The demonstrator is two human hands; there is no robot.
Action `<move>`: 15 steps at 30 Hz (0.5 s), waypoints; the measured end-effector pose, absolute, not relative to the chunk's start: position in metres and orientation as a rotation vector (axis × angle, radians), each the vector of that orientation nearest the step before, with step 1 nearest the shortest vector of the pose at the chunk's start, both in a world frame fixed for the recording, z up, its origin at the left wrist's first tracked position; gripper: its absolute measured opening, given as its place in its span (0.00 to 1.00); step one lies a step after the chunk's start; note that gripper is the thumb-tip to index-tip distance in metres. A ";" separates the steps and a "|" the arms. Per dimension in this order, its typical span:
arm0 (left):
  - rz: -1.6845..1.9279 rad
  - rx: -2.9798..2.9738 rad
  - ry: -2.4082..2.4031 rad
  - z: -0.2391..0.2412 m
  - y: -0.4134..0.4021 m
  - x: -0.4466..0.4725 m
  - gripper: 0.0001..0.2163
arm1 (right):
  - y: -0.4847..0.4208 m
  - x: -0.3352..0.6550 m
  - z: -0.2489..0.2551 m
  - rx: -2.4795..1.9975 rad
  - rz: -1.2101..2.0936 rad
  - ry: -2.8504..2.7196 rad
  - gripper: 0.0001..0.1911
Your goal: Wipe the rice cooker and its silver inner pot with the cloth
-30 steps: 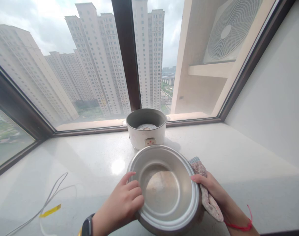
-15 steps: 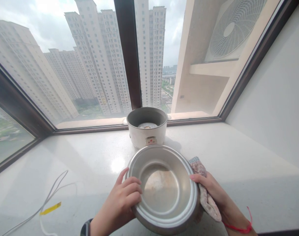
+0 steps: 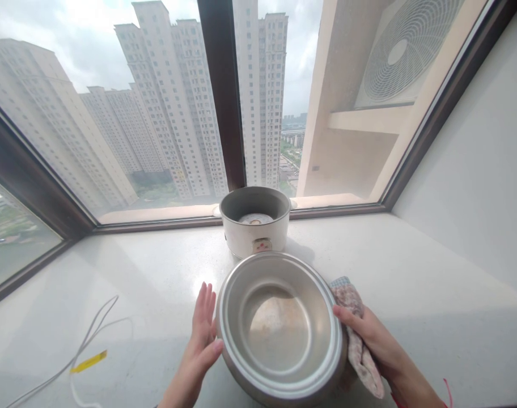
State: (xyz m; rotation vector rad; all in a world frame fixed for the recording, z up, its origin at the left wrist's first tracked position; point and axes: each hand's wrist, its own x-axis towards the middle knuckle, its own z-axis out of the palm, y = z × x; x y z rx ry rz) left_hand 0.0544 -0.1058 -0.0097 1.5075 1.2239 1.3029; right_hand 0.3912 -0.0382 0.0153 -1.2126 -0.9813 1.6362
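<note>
So the left hand (image 3: 200, 343) is no longer hooking its fingers over the rim of the metal pot (image 3: 279, 334) like it was half a second ago; now that grip is spreading, fingers straight and thumb apart, hugging the pot's side around nine o'clock. Can't really tell if the palm is pressing on it. The right hand (image 3: 371, 334) is holding the same spot at three o'clock, thumb pinching the rim, with a cloth (image 3: 360, 357) bunching up under it. I'm guessing that's leaving the right side doing the real gripping while the left is only steadying. The pot's tilting its mouth toward the wearer, low and central over the windowsill (image 3: 156, 272), and the white cooker body (image 3: 239, 238) is sitting just beyond at twelve o'clock. A cable (image 3: 86, 340) is trailing off near nine.
</note>
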 end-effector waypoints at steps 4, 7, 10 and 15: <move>1.242 1.120 1.127 -0.024 -0.099 0.071 0.33 | -0.039 0.390 0.010 -1.270 1.621 -0.958 0.35; 1.123 0.964 1.094 -0.017 -0.099 0.081 0.30 | -0.040 0.387 0.004 -1.241 1.645 -0.912 0.33; 1.093 0.834 1.080 -0.003 -0.100 0.088 0.26 | -0.043 0.385 0.001 -1.232 1.625 -0.902 0.31; 1.177 0.880 0.980 0.015 -0.090 0.114 0.24 | -0.045 0.411 0.009 -1.325 1.532 -0.809 0.30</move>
